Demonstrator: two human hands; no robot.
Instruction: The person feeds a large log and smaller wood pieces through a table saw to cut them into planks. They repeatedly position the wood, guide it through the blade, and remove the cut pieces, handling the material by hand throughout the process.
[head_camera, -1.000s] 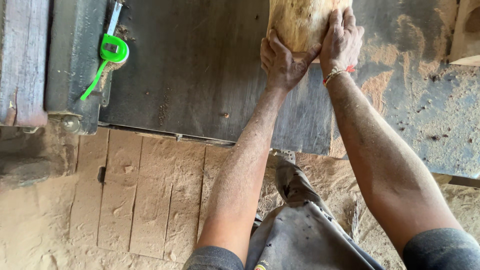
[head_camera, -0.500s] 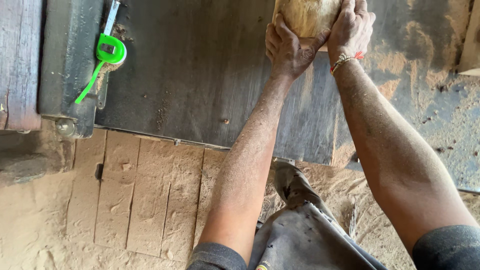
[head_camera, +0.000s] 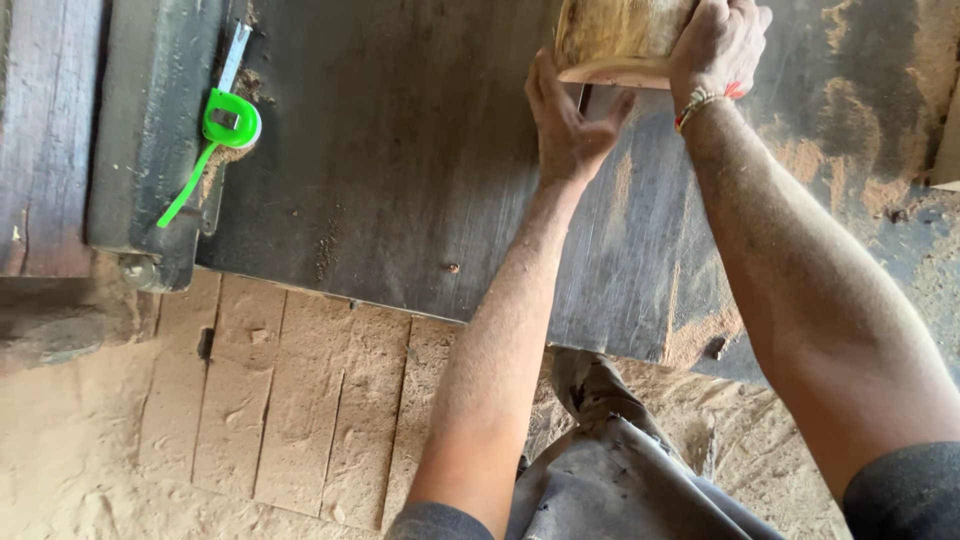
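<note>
A pale wooden block (head_camera: 615, 40) rests on the dark metal saw table (head_camera: 400, 180) at the top edge of the head view, its upper part cut off by the frame. My left hand (head_camera: 565, 120) presses against the block's near left side with the fingers spread. My right hand (head_camera: 715, 45) lies over the block's right end, gripping it; a red and white thread band circles that wrist. Both forearms are dusted with sawdust.
A green tape measure (head_camera: 228, 122) lies on the table's left part beside a dark metal rail (head_camera: 150, 150). Sawdust covers the brick floor (head_camera: 280, 400) below the table edge. A light board edge (head_camera: 945, 150) shows at the right.
Both hands have moved the wooden block farther away across the table, toward the top of the view. The left hand has slid from under the block to its left side.
</note>
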